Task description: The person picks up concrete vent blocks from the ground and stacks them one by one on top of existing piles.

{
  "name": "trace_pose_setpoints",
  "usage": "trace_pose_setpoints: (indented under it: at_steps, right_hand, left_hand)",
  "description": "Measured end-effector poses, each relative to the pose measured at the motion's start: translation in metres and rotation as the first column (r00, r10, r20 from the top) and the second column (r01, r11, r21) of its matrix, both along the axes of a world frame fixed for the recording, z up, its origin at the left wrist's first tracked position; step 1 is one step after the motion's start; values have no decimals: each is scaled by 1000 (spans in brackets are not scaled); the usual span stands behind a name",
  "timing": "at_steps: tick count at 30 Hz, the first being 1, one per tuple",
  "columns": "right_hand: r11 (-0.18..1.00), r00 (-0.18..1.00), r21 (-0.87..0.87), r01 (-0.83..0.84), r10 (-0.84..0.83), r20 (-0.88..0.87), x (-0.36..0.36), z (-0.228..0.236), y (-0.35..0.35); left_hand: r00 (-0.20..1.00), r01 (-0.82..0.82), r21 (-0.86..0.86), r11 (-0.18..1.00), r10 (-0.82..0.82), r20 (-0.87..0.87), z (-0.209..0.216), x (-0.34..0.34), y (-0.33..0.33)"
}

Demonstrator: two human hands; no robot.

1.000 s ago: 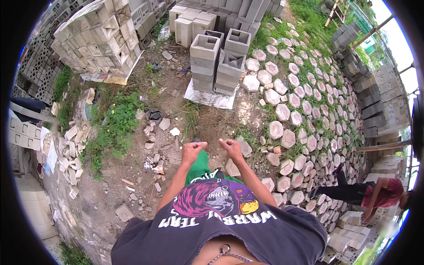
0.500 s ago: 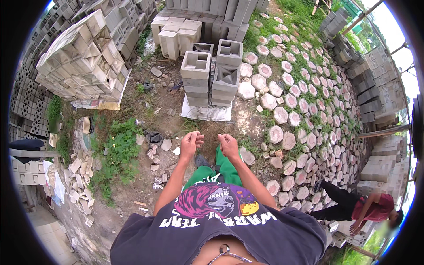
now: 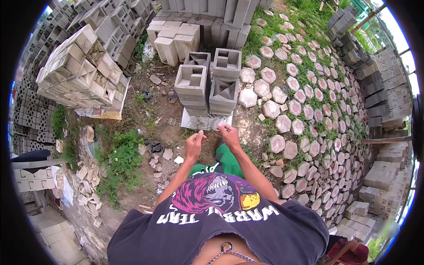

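My left hand (image 3: 194, 144) hangs in front of my thighs with its fingers curled in, thumb against the forefinger. Close to its right, my right hand (image 3: 229, 136) is curled the same way. I see nothing in either hand, and the two do not touch. Just beyond them stand small stacks of grey hollow concrete blocks, with a front left stack (image 3: 191, 84) and a front right stack (image 3: 223, 95). Both rest on a white sheet (image 3: 204, 123), whose near edge lies just past my fingertips. The blocks are apart from my hands.
Hexagonal pavers (image 3: 283, 123) cover the ground to the right. A large pile of pale blocks (image 3: 81, 73) stands at the left, with green weeds (image 3: 121, 161) and broken pieces (image 3: 88, 183) nearer. Pale blocks (image 3: 174, 42) stand behind the stacks. Another person's red sleeve (image 3: 355, 254) shows at lower right.
I have come closer to the block stacks, and my hands now hang nearer the white sheet. My left fingers are more closed. The other person has slipped toward the lower right edge.
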State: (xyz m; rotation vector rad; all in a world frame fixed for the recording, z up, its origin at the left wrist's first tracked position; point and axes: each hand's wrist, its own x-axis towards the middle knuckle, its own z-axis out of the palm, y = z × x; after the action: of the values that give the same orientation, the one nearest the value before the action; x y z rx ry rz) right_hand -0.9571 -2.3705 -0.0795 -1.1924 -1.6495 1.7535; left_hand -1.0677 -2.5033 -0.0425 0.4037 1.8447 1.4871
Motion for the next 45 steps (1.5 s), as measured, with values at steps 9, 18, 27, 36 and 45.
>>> trace_pose_setpoints:
  at_steps: [9, 18, 27, 36, 45]
  right_hand:
    - [994, 996, -94, 56, -50, 70, -9, 33, 91]
    - [984, 987, -149, 99, -78, 139, -37, 16, 120]
    - [954, 984, -247, 171, -153, 92, -112, -16, 151]
    - [971, 956, -215, 109, -43, 291, -207, -76, 181]
    - [990, 880, -113, 82, -18, 475, -316, -198, 221]
  left_hand:
    - [998, -69, -40, 997, 69, 0, 33, -35, 64]
    - [995, -92, -17, 996, 92, 32, 2, -75, 105]
    - [995, 39, -202, 979, -21, 94, 3, -187, 147]
    - [997, -37, -236, 971, 21, -69, -91, -283, 149]
    - [882, 23, -334, 942, -176, -438, -224, -375, 229]
